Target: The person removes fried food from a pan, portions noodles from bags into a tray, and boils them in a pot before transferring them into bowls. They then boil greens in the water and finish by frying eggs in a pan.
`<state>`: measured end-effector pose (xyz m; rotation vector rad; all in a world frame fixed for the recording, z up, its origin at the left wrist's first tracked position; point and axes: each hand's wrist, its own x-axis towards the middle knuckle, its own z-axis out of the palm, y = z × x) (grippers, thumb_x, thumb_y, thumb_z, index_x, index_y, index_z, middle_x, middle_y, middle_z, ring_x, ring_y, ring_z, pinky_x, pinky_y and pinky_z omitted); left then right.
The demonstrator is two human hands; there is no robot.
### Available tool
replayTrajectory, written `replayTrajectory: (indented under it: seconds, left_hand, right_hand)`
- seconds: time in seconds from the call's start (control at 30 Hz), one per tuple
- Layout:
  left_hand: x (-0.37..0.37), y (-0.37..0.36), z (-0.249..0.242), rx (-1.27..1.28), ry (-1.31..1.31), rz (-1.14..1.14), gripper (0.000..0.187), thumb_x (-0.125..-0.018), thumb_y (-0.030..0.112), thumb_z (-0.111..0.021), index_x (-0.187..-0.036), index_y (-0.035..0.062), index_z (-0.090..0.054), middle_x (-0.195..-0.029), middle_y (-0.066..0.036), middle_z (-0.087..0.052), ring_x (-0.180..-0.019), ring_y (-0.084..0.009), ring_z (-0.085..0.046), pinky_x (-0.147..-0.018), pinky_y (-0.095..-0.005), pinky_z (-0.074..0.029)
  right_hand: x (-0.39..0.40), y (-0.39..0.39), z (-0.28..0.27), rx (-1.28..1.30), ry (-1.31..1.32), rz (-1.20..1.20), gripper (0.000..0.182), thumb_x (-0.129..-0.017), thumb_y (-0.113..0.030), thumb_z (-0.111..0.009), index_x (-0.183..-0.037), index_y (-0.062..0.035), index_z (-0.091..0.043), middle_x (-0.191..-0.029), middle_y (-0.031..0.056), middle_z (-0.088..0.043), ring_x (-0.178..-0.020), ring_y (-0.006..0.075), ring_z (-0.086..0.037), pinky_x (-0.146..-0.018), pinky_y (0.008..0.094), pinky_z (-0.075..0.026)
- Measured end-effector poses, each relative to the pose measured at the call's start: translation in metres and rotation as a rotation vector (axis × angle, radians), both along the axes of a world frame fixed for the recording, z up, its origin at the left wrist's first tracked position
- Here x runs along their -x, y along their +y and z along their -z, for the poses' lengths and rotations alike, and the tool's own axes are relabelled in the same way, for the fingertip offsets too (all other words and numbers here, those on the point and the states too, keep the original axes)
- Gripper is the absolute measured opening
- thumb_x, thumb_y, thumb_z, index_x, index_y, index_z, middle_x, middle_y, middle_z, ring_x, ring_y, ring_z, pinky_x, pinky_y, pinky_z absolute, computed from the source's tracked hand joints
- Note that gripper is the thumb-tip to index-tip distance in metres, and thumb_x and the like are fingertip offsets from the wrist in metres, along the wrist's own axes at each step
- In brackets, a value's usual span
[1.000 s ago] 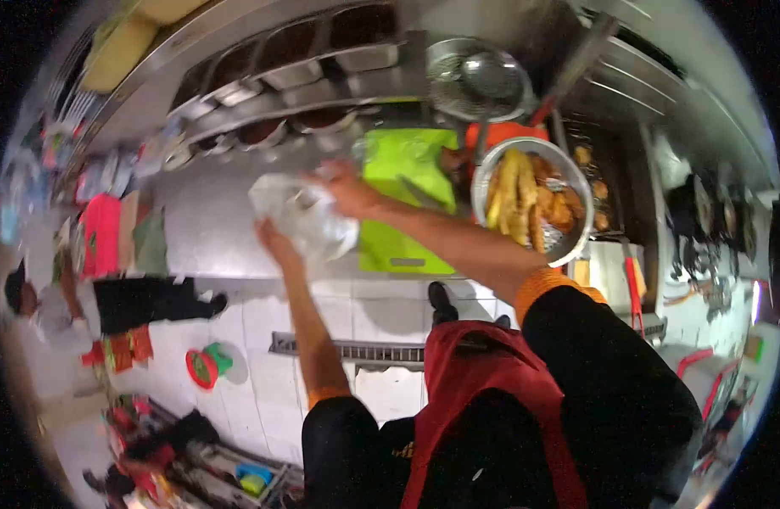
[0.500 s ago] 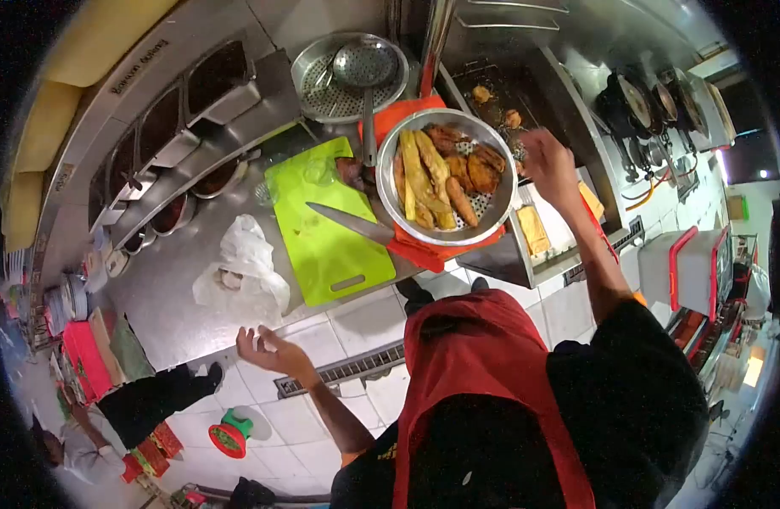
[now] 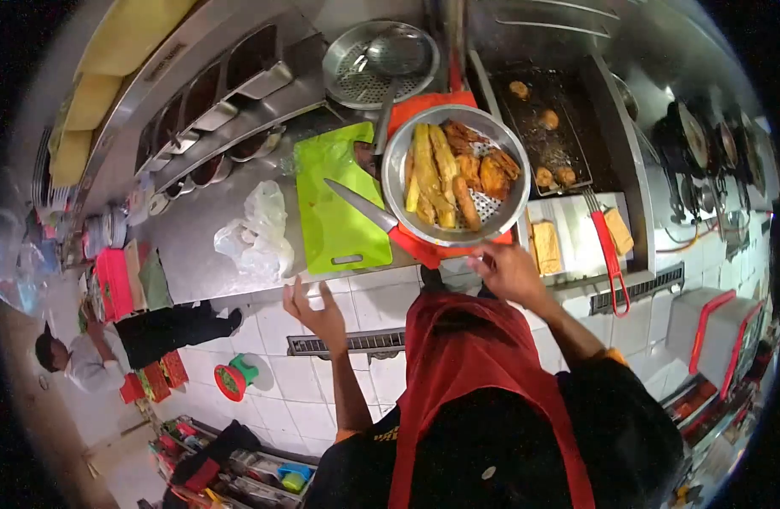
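Note:
My left hand (image 3: 316, 310) hovers with its fingers apart just off the counter's front edge, below a crumpled white plastic bag (image 3: 258, 235). Near the front rim of a perforated metal bowl (image 3: 396, 161), my right hand (image 3: 507, 270) is raised with curled fingers; whether it touches anything is unclear. Fried pieces (image 3: 434, 174) fill part of the bowl, which rests on a red-orange cloth (image 3: 424, 105). A knife (image 3: 356, 202) lies across a green cutting board (image 3: 332, 222) to the bowl's left.
Several pieces float in a fryer (image 3: 549, 144) at the right. Beside it are a tray (image 3: 576, 222) with yellow blocks and red-handled tongs (image 3: 609, 254). A strainer bowl (image 3: 343, 81) stands behind the board. Another person (image 3: 84, 356) is at the far left.
My right hand has moved from beside the fryer to the bowl's front rim, uncovering the red-handled tongs. My left hand has turned more upright. The camera view has shifted.

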<state>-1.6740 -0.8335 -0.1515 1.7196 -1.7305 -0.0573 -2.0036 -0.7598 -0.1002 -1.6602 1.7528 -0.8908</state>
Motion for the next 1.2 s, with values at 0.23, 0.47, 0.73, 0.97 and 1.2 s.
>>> replayTrajectory:
  seconds: [0.23,0.47,0.73,0.97,1.2]
  left_hand:
    - [0.023,-0.044,-0.027,0.218,0.020,0.288,0.036,-0.089,0.020,-0.057,-0.120,0.0021,-0.051,-0.129,-0.021,-0.038,-0.116,-0.0332,-0.041,-0.081,-0.0397,-0.045]
    - [0.080,-0.060,-0.023,0.315,0.193,0.477,0.029,-0.090,0.013,-0.052,-0.114,-0.0028,-0.046,-0.122,-0.020,-0.040,-0.113,-0.0341,-0.042,-0.089,-0.0413,-0.040]
    - [0.209,0.017,-0.098,0.437,0.346,0.336,0.047,-0.092,0.032,-0.052,-0.126,0.0003,-0.040,-0.121,-0.016,-0.043,-0.101,-0.0265,-0.049,-0.085,-0.0386,-0.044]
    - [0.388,0.169,-0.127,0.290,0.311,0.324,0.042,-0.088,0.013,-0.057,-0.125,0.0002,-0.040,-0.114,-0.014,-0.045,-0.100,-0.0233,-0.050,-0.085,-0.0358,-0.044]
    - [0.504,0.272,-0.111,0.169,0.531,0.408,0.040,-0.083,0.009,-0.058,-0.117,-0.0018,-0.041,-0.106,-0.015,-0.048,-0.089,-0.0213,-0.050,-0.078,-0.0344,-0.044]
  right_hand:
    - [0.070,0.038,-0.035,-0.074,-0.027,0.328,0.017,-0.084,-0.019,-0.062,-0.081,-0.0020,-0.061,-0.061,0.0118,-0.056,-0.053,0.0215,-0.052,-0.052,0.0334,-0.042]
    - [0.214,0.198,-0.037,0.000,0.399,1.176,0.021,-0.084,-0.021,-0.063,-0.085,-0.0001,-0.064,-0.065,0.0169,-0.063,-0.056,0.0250,-0.062,-0.054,0.0343,-0.047]
    - [0.421,0.355,0.037,-0.281,0.389,1.020,0.021,-0.083,-0.022,-0.062,-0.088,-0.0024,-0.065,-0.064,0.0161,-0.062,-0.059,0.0279,-0.062,-0.058,0.0376,-0.047]
    - [0.504,0.265,0.062,-0.134,-0.027,0.531,0.013,-0.083,-0.015,-0.058,-0.083,-0.0030,-0.063,-0.070,0.0148,-0.064,-0.066,0.0271,-0.065,-0.063,0.0373,-0.050]
    - [0.591,0.061,0.111,-0.322,0.462,0.439,0.074,-0.077,-0.021,-0.065,-0.137,-0.0083,-0.023,-0.126,0.0257,-0.043,-0.117,0.0408,-0.043,-0.082,0.0491,-0.047]
